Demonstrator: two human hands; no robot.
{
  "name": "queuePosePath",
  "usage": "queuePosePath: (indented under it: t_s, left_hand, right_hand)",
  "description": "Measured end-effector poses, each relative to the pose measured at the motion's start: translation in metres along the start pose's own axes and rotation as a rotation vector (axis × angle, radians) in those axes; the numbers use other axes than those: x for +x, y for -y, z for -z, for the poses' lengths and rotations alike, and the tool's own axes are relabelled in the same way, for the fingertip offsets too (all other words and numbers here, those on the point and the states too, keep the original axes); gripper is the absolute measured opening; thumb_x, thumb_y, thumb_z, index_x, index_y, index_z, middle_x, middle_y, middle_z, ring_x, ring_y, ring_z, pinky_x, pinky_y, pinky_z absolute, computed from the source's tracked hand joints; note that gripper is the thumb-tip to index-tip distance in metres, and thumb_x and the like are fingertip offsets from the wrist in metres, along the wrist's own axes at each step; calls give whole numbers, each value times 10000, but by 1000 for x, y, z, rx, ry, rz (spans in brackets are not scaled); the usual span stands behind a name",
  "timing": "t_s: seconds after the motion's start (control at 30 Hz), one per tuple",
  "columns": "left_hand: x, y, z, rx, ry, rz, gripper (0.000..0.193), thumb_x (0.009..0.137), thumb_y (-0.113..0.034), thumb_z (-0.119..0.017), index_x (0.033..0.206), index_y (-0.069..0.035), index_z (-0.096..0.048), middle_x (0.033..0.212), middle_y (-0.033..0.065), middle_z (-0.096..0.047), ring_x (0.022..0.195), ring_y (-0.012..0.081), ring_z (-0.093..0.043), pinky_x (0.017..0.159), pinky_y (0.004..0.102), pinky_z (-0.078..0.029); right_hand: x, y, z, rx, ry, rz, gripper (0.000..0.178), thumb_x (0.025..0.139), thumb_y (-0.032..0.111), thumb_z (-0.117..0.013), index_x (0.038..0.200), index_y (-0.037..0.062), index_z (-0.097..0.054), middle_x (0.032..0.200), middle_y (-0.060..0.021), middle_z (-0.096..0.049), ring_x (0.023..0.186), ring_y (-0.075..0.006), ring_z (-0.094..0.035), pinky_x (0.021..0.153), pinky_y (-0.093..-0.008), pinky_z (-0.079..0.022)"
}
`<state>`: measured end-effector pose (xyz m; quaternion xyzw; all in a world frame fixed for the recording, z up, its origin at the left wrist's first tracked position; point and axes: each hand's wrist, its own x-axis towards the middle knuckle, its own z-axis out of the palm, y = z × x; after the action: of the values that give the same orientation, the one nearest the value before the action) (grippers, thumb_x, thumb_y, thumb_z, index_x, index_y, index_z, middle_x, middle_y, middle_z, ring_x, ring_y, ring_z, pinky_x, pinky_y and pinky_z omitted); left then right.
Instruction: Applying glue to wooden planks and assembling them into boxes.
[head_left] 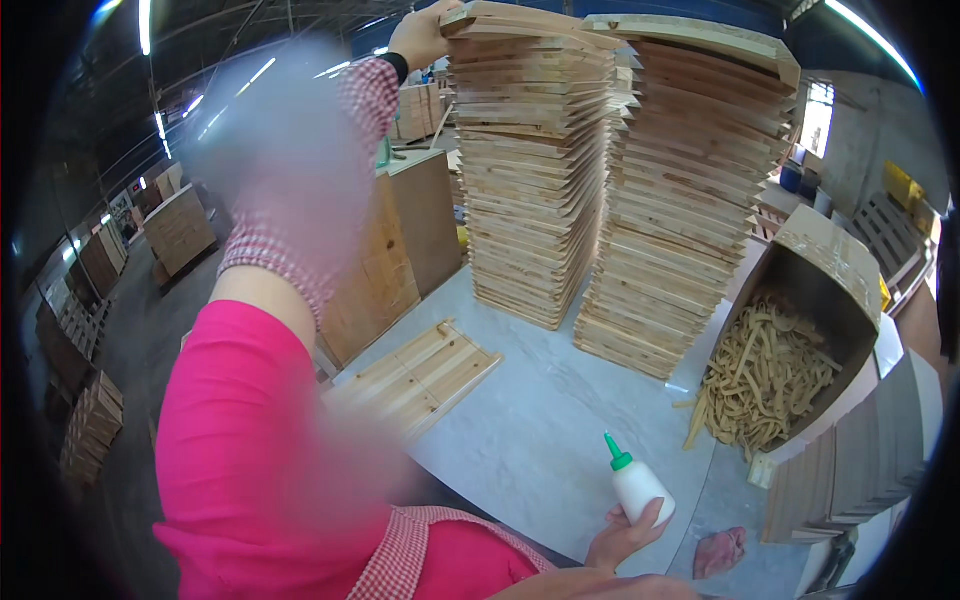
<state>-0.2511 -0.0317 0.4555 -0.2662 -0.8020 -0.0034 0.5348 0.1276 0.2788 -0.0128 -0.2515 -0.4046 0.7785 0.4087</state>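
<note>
My left arm, in a pink top and checked oversleeve, reaches up to the tall left stack of wooden panels (530,190). At its top corner my left hand (422,36) is closed on the edge of the uppermost wooden panel (530,22); some fingers are hidden. Low at the front, my right hand (632,532) grips a white squeeze bottle (640,488) with a green nozzle, which points up and tilts left. A single slatted wooden panel (425,372) lies flat on the pale table (540,410), left of the bottle.
A second tall panel stack (690,190) stands beside the first. At right, a cardboard box (835,265) on its side spills tan strips (765,375). A pink cloth (719,553) lies near the front right, by grey-brown boards (860,460). A wooden cabinet (375,280) stands behind the table's left side.
</note>
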Motion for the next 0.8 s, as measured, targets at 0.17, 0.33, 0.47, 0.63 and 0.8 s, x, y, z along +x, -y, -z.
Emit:
queuePosePath:
  t_s: [0.17,0.33,0.47,0.63,0.8]
  left_hand:
    - [1,-14,10,184,-25,159,463,759,-448,-738,1115,-161,-660,975,103,-698,868,290,-677,783,383,-527]
    - [-64,-4,88,-127,-241,449,466,801,-380,-735,1106,-45,-629,930,92,-703,830,219,-685,767,343,-543]
    - [-165,-9,135,-1228,-539,727,554,838,-195,-719,1303,-26,-470,1234,71,-583,1062,235,-608,888,394,-521]
    - [-331,-103,148,-1664,-336,1103,569,855,-202,-704,1332,-35,-442,1297,100,-551,1185,249,-535,1012,414,-441]
    - [-427,-264,169,-2044,-136,1768,485,894,-221,-653,1305,-43,-469,1274,110,-567,1170,255,-546,1026,417,-432]
  right_hand:
    - [-11,10,1,13,-9,38,409,917,414,-539,1040,26,-500,758,-90,-572,491,-124,-476,398,-222,-328]
    - [-30,24,-1,70,3,67,405,925,408,-533,1037,20,-498,762,-94,-572,492,-127,-475,399,-226,-329]
    - [-43,33,3,106,64,74,401,928,405,-529,1027,17,-501,771,-97,-578,492,-128,-474,401,-230,-333]
    - [-52,43,11,100,81,102,385,936,394,-522,1010,16,-518,791,-95,-589,520,-122,-485,418,-230,-342]
    - [-57,62,25,94,62,137,407,939,415,-528,1002,13,-540,802,-83,-600,548,-115,-501,455,-241,-365]
